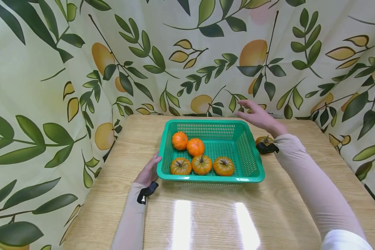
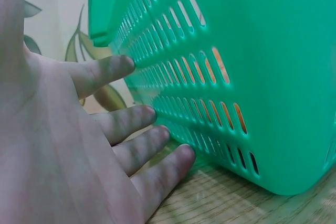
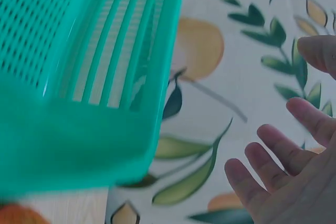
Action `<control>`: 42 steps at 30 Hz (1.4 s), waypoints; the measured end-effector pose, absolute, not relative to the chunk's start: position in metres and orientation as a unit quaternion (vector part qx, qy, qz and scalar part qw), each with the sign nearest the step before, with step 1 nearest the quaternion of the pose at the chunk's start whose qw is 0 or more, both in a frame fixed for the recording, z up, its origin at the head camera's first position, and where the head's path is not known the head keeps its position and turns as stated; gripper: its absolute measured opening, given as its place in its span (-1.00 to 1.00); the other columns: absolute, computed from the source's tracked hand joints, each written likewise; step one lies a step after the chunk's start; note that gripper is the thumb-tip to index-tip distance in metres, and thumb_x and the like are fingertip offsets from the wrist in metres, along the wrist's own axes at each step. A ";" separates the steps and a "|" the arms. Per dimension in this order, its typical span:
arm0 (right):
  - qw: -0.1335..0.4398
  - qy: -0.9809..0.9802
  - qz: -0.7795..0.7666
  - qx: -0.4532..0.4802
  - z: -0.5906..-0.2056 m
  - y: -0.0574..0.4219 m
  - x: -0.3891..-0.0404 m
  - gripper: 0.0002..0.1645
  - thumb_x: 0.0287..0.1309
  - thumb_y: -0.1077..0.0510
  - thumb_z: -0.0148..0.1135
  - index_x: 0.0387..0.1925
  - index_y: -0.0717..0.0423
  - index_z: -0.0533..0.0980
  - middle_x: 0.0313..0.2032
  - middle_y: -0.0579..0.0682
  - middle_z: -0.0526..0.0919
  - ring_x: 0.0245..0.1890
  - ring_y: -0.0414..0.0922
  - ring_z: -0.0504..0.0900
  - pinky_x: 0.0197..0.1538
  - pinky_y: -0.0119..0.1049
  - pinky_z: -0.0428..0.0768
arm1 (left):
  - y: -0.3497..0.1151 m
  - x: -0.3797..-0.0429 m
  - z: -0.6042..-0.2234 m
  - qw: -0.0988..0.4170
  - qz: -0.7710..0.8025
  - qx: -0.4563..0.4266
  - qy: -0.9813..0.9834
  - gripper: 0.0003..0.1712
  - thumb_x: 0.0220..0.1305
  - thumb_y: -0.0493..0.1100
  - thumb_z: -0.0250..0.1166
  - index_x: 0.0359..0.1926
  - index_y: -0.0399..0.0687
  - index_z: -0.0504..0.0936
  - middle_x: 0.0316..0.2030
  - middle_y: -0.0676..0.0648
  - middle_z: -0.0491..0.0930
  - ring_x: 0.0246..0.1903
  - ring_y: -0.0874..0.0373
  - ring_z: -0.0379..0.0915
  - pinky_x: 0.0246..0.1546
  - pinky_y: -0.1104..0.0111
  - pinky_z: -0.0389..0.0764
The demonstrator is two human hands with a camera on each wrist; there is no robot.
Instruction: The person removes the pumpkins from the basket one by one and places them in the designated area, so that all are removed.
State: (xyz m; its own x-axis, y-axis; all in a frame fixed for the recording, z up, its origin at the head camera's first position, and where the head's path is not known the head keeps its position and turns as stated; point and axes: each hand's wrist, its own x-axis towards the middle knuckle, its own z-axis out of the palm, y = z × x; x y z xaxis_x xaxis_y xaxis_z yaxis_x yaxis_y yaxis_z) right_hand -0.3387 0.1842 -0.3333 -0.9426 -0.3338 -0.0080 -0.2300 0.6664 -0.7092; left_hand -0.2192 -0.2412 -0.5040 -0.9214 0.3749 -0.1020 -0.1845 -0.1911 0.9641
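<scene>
A green plastic basket [image 1: 210, 178] sits mid-frame on a wood-grain table [image 1: 215, 222], its rim smooth and rounded, its walls slotted and its floor meshed. Lower left of its inside stand three ribbed, tan-striped pumpkins [image 1: 201, 164] in a row, with two glossy orange pumpkins [image 1: 195, 147] just above them; mesh floor shows across the right part. Another striped pumpkin [image 1: 265, 139] lies outside, right of centre, partly hidden by the right wrist. The left hand [image 1: 148, 170], left of centre, has its fingers straight and spread, tips at the basket's slotted side wall, gripping nothing; how firmly they touch I cannot tell. The right hand [image 1: 257, 114], upper right, is loosely spread above the far right corner, holding nothing. Bare wood runs from the basket to the table's left edge, and leaf-printed cloth [image 1: 181, 86] hangs behind the far edge
</scene>
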 end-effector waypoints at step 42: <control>0.206 0.839 -0.439 -0.246 -0.380 0.049 -0.338 -0.15 0.31 -0.15 0.27 0.50 0.00 0.21 0.51 0.12 0.22 0.52 0.15 0.16 0.49 0.19 0.19 | -0.241 -0.220 -0.504 0.180 0.772 0.086 0.603 -0.20 0.42 0.13 -0.13 0.61 0.15 -0.07 0.57 -0.16 0.01 0.42 0.03 0.06 0.49 -0.02 -0.12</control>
